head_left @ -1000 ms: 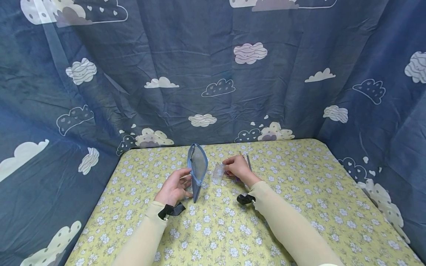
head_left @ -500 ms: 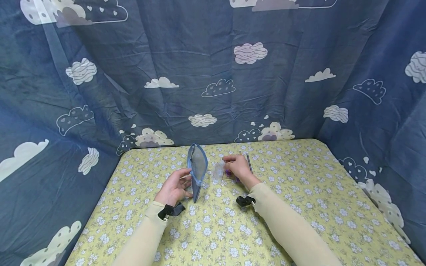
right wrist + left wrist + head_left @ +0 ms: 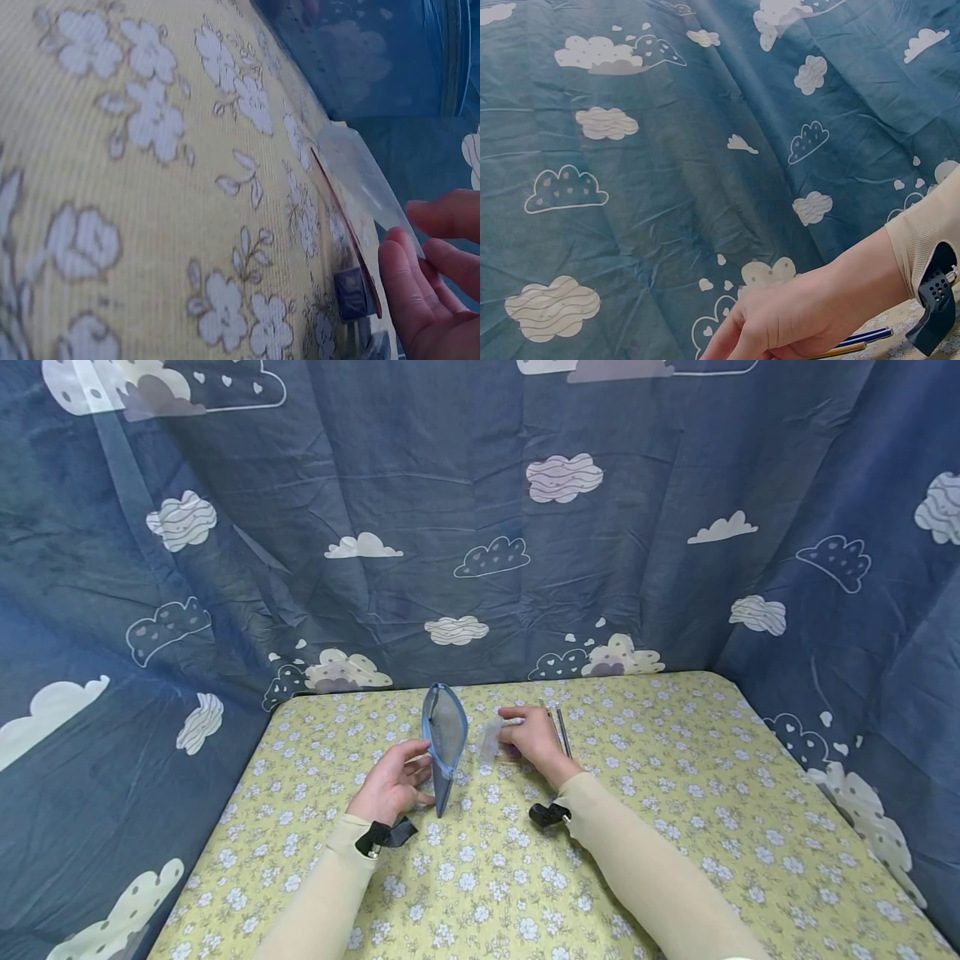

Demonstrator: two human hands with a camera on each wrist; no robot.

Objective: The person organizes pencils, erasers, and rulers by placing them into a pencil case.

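My left hand (image 3: 388,783) grips a blue zip pouch (image 3: 444,752) by its near left side and holds it upright, its mouth gaping. The right wrist view shows the pouch's translucent blue side (image 3: 382,52) at the top. My right hand (image 3: 531,735) pinches a thin, clear plastic piece (image 3: 360,169) with a rounded end, between thumb and fingertips. This piece is tilted and sits just right of the pouch in the head view. Under it lie a thin brown-edged strip (image 3: 345,225) and a small dark purple block (image 3: 352,294). The left wrist view misses the left hand.
Beside my right hand lie slim dark pencils (image 3: 563,732); a blue one (image 3: 870,335) and a yellow one (image 3: 844,350) show in the left wrist view. A yellow flowered cloth (image 3: 480,877) covers the table. A dark blue cloud-print curtain (image 3: 420,593) surrounds its back and sides.
My right hand has shifted slightly left, and the clear plastic piece has tipped up from a flatter position. The purple bits under the hand show less. The left hand and pouch have stayed still.
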